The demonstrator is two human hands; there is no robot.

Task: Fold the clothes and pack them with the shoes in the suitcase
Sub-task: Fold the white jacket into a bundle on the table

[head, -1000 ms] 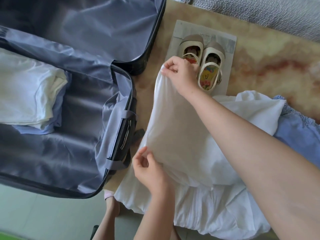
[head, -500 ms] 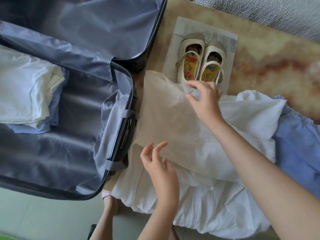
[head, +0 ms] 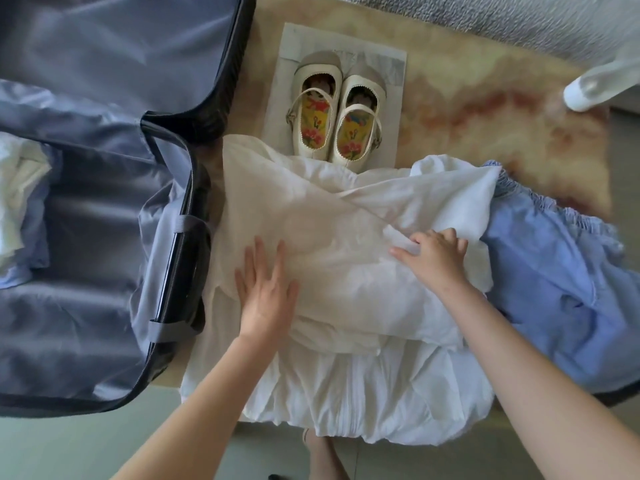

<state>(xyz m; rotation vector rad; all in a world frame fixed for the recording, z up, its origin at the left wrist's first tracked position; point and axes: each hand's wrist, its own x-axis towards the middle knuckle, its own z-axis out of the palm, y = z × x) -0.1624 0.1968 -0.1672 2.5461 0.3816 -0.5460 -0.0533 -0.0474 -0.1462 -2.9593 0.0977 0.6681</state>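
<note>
While left hand (head: 266, 296) presses flat, fingers spread, on white garment (head: 346, 271), right hand (head: 436, 258) bends at fold edge; grip unclear. Folding step; next likely second fold, then suitcase (head: 86, 306).

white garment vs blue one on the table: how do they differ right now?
The white garment is partly folded, with the left hand flat on it and the right hand at a fold. The blue garment lies crumpled to its right, no hand on it. White overlaps blue's edge. Both lie outside the suitcase.

Soft daylight, wide-angle warp, blurry edges
</note>
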